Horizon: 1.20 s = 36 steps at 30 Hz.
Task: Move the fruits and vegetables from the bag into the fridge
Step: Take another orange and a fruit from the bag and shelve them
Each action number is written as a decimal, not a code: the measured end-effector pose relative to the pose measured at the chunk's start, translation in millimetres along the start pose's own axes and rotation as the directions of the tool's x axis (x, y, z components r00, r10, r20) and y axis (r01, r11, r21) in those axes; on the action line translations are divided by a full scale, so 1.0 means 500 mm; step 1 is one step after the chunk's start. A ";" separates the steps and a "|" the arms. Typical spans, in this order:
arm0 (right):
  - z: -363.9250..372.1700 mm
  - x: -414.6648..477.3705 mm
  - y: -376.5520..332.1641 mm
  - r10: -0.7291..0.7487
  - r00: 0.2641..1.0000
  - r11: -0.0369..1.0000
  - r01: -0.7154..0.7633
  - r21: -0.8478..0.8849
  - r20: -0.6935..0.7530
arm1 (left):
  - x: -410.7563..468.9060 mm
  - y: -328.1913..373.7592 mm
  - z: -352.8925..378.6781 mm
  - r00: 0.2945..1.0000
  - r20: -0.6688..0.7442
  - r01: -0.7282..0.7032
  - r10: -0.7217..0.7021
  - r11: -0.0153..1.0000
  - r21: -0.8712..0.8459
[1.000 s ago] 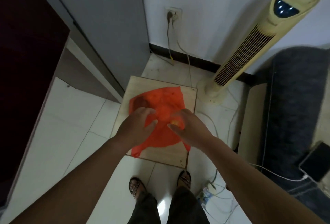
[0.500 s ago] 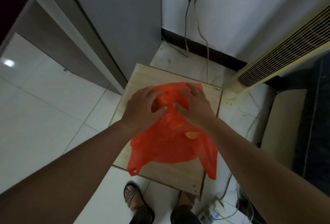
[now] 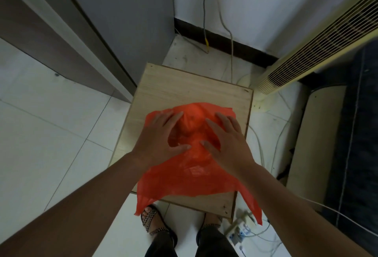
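**A:** Which step is in hand?

**B:** The very start, I judge. The orange bag [image 3: 184, 177] lies slumped on the wooden board [image 3: 184, 84], and nothing is out of it yet. The left hand [image 3: 157, 138] and right hand [image 3: 227, 140] both rest on top of it with fingers spread and fairly straight. They press on the plastic and pinch nothing. Between the two palms sits a rounded lump [image 3: 191, 121] under the film, probably a fruit, though I cannot tell which.

**A:** So what does the next move call for?

**B:** Finding the bag's mouth. It seems to trail toward the person, below the wrists, where loose plastic hangs over the board's near edge. One hand would need to hold that open while the other reaches in for the lump. Thin film slips and clings, so a firm pinch would serve better than a flat press.

**A:** And around the hands?

**B:** Beyond the left hand's fingertips rises a tall grey body [image 3: 122, 21], which I take for the fridge; no open door shows. Beyond the right hand a cream tower fan [image 3: 306, 52] leans against the white wall, with cables [image 3: 231, 37] hanging from a socket. Outside the right forearm are a dark sofa [image 3: 358, 134] and a power strip [image 3: 239, 228] on the pale tiled floor [image 3: 51, 134]. Sandalled feet [image 3: 153, 222] stand beneath the wrists.
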State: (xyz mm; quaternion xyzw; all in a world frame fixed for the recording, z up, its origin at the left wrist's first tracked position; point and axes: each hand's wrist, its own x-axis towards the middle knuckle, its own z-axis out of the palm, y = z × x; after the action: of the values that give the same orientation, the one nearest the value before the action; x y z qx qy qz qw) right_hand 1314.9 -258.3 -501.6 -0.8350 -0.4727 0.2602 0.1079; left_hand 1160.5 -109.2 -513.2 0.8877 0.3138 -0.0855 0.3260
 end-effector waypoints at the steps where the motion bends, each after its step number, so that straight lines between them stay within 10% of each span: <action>1: -0.001 -0.006 0.002 -0.004 1.000 1.000 0.004 0.008 -0.007 | -0.005 0.000 0.001 1.000 -0.011 -0.011 0.011 1.000 0.004; 28: -0.019 -0.220 -0.048 0.089 0.957 0.948 0.003 0.318 -0.276 | -0.208 0.063 0.008 0.987 -0.161 -0.056 0.025 0.981 -0.187; 36: 0.013 -0.101 -0.081 -0.065 0.997 0.993 0.068 0.093 -0.034 | -0.134 0.019 -0.013 0.985 -0.149 0.078 -0.087 0.995 -0.065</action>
State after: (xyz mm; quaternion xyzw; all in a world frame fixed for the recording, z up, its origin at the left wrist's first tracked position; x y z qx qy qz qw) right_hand 1260.4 -280.1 -473.0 -0.8165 -0.4859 0.2657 0.1631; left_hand 1113.1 -144.5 -479.1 0.8679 0.3764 -0.0222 0.3233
